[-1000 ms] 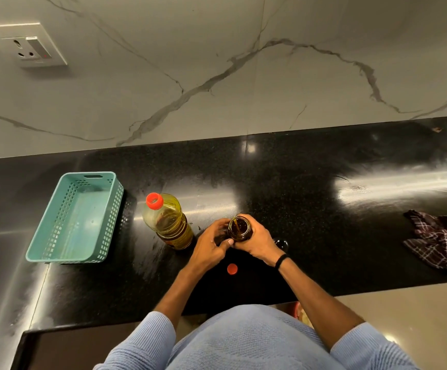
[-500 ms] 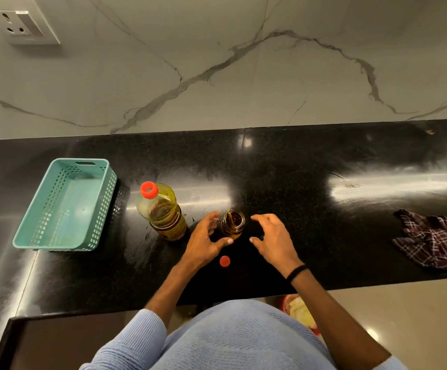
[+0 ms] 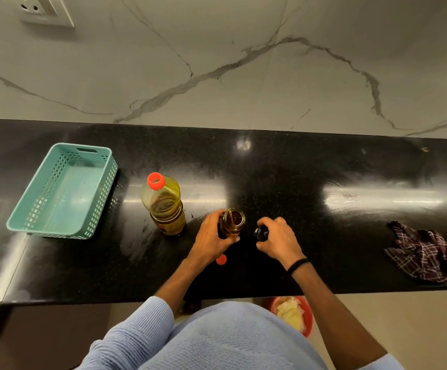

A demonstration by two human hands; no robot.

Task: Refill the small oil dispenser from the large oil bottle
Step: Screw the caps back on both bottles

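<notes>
small oil dispenser (image 3: 232, 222) stands upright on the black counter (image 3: 297, 169), near the front edge. its mouth is open. the left hand (image 3: 211, 237) wraps its fingers and thumb round the glass side. i think it holds on so the little jar does not tip or slide on the shiny top. the glass looks brown-gold inside, but i cannot tell how full it is.

the right hand (image 3: 280, 240) is just beside the dispenser and does not touch it. its fingers curl round a small dark top (image 3: 260, 233). this looks like the dispenser's own lid, held out of the way so oil can go in.

the large oil bottle (image 3: 165, 206) stands upright just left of the left hand, near enough to grab. a small red cap (image 3: 221, 259) lies flat on the counter by the left wrist. it is likely the bottle's cap, put down close so it does not get lost.

a teal basket (image 3: 62, 190) sits further left, well apart. a checked cloth (image 3: 420, 252) lies far to the right, maybe for wiping drips.

no oil is being poured yet. i think the right hand must put the dark top down first, so it is free to lift the big bottle.
</notes>
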